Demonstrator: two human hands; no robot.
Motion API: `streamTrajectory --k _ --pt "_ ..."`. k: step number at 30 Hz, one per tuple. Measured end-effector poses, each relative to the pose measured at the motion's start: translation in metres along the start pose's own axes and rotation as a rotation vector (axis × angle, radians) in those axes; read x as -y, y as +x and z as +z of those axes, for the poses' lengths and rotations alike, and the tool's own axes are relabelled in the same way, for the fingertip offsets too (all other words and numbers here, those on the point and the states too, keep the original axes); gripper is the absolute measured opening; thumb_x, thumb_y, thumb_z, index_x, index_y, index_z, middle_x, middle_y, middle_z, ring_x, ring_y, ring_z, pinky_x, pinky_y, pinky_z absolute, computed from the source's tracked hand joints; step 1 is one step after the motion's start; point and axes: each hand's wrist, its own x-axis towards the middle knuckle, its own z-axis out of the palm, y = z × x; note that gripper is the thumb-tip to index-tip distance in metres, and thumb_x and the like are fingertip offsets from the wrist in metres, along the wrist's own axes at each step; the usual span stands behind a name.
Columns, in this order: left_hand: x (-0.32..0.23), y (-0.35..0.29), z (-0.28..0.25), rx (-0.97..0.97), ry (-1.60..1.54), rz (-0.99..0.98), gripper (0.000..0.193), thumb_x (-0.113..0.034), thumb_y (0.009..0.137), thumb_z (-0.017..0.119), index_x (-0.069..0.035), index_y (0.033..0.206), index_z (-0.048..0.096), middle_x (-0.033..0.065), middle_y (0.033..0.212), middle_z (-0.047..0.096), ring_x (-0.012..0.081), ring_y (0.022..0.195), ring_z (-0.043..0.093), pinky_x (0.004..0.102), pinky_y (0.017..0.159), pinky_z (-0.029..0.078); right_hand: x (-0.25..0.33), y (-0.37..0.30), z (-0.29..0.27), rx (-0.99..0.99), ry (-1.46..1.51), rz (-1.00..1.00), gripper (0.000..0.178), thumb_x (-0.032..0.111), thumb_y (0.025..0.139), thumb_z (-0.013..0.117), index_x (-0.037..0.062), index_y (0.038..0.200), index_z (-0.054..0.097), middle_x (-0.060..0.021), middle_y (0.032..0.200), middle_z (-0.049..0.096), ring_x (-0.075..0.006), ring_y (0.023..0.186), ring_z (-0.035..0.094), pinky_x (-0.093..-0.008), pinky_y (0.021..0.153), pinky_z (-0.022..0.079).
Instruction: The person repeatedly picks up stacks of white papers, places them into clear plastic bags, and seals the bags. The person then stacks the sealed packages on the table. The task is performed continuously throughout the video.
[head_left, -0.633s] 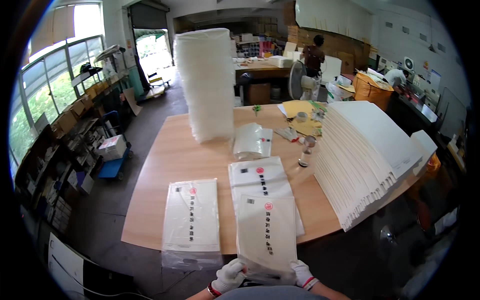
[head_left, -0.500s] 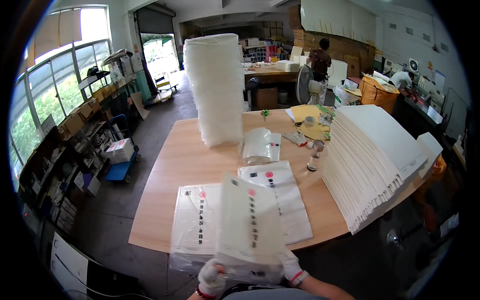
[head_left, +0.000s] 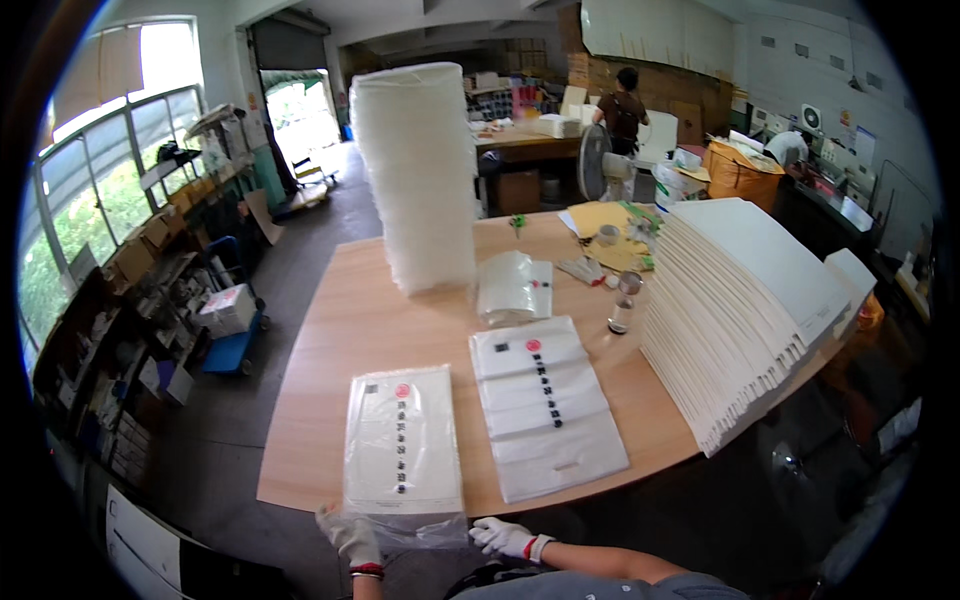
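Note:
A clear plastic bag with a cream printed sheet inside (head_left: pixel 402 440) lies flat at the table's near edge, its loose plastic end hanging over. My left hand (head_left: pixel 350 537), in a white glove with a red cuff, is beside the bag's lower left corner, fingers loosely stretched. At the lower right corner is my right hand (head_left: pixel 503 537), also gloved, its fingers apart and pointing left toward the plastic. Neither hand visibly grips anything. To the right lies a stack of flat white printed plastic bags (head_left: pixel 548 410) with a handle slot.
A tall stack of translucent white material (head_left: pixel 415 180) stands at the back. Farther right are clear plastic sleeves (head_left: pixel 514 288), a bottle (head_left: pixel 624 303), yellow paper (head_left: pixel 610 220) and a large leaning pile of cream sheets (head_left: pixel 735 300). A fan (head_left: pixel 598 165) and two people are beyond.
The bagged sheet, held tilted between both hands before, now lies flat at the left of the table. My hands have moved left and apart. The white bags are fully uncovered.

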Motion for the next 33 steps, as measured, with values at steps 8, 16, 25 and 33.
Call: streamTrajectory --k 8,16,25,33 --pt "-0.254 -0.084 0.068 0.967 -0.913 0.502 0.017 -0.017 0.074 0.060 -0.010 0.089 0.057 0.0101 0.100 0.056 0.0316 0.092 0.053 0.0417 0.082 0.042 0.027 -0.116 -0.046 -0.396 0.023 0.052 0.019 0.027 0.089 0.046 0.0119 0.079 0.042 0.0018 0.067 0.043 -0.0070 0.057 0.044 -0.0231 0.049 0.037" --pt "-0.299 -0.075 0.107 1.213 -0.562 0.593 0.025 -0.031 0.082 0.047 -0.013 0.082 0.064 0.0118 0.086 0.064 0.0280 0.087 0.055 0.0470 0.089 0.032 0.036 -0.164 -0.070 -0.688 -0.010 0.057 0.035 0.035 0.089 0.047 0.0060 0.107 0.049 -0.0025 0.082 0.055 -0.0085 0.064 0.052 -0.0241 0.056 0.045" --pt "-0.313 -0.025 0.132 1.400 -1.102 0.118 0.021 -0.022 0.088 0.047 -0.003 0.083 0.053 0.0120 0.073 0.057 0.0239 0.067 0.056 0.0373 0.064 0.045 0.127 -0.079 -0.127 -0.913 0.091 -0.309 0.032 0.030 0.079 0.063 0.0067 0.100 0.063 -0.0081 0.102 0.061 -0.0225 0.084 0.059 -0.0335 0.069 0.051" --pt "-0.335 0.026 0.143 1.407 -1.279 -0.363 0.028 -0.008 0.085 0.046 0.002 0.111 0.047 0.0059 0.078 0.059 0.0086 0.058 0.047 0.0219 0.054 0.041 0.164 -0.111 -0.111 -1.089 -1.245 -1.064 0.029 0.022 0.068 0.063 0.0067 0.093 0.059 -0.0132 0.086 0.056 -0.0313 0.082 0.054 -0.0398 0.076 0.044"
